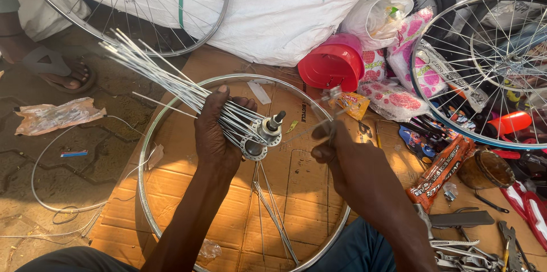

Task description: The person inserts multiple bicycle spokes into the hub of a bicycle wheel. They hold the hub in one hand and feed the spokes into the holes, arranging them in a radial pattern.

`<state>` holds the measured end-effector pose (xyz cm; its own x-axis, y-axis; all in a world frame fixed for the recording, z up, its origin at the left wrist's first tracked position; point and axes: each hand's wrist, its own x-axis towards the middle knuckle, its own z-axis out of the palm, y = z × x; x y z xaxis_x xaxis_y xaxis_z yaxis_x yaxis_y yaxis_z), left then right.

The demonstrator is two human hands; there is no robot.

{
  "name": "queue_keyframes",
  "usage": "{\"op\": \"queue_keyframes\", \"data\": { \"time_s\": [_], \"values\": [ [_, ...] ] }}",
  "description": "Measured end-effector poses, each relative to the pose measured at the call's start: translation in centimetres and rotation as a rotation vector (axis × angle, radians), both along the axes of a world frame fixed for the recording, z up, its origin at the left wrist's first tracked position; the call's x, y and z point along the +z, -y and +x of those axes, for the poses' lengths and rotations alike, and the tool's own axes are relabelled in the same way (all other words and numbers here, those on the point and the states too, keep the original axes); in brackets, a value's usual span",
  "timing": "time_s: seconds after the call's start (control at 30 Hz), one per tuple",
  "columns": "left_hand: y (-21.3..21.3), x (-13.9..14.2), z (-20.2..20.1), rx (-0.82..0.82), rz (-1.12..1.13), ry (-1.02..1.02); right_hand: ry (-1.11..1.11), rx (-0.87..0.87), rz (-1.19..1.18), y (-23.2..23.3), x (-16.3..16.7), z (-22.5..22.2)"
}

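Head view: left hand [215, 129] clamped round bundled spokes [171, 81] at hub [263, 135], above rim [149, 135] on cardboard [171, 186]. Right hand [333, 146] pinched on single spoke [322, 115]. Best kept fanned and untangled, probably.

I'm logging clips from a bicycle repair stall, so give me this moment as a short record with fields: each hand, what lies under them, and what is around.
left hand: grips a bundle of silver spokes fanned up and left, with the wheel hub at its fingertips
right hand: pinches a single thin spoke pointing toward the hub
under the hands: bare wheel rim lying flat on cardboard
right side: red plastic container, built wheel, wrenches
top: white sack, second built wheel
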<state>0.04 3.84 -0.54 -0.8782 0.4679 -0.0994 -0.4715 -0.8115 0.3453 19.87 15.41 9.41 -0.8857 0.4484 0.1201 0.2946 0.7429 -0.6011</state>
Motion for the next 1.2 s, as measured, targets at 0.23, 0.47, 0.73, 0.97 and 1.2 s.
{"op": "queue_keyframes", "data": {
  "time_s": [0.23,0.47,0.73,0.97,1.2],
  "values": [
    [-0.1,0.0,0.2,-0.002,0.041,-0.021,-0.479,0.074,-0.382,0.2,0.3,0.0],
    [0.0,0.2,0.5,-0.017,0.045,0.043,-0.602,0.061,-0.464,-0.1,-0.6,-0.7],
    [-0.1,0.5,0.5,-0.046,0.055,0.039,-0.641,0.047,-0.544,-0.5,-2.2,-1.2],
    [-0.3,0.1,0.5,-0.045,0.068,0.048,-0.636,0.062,-0.497,-1.0,-2.7,-1.0],
    [-0.3,-0.4,0.3,-0.053,0.064,0.031,-0.350,-0.067,-0.225,-0.3,-1.3,-1.1]
  ]
}}
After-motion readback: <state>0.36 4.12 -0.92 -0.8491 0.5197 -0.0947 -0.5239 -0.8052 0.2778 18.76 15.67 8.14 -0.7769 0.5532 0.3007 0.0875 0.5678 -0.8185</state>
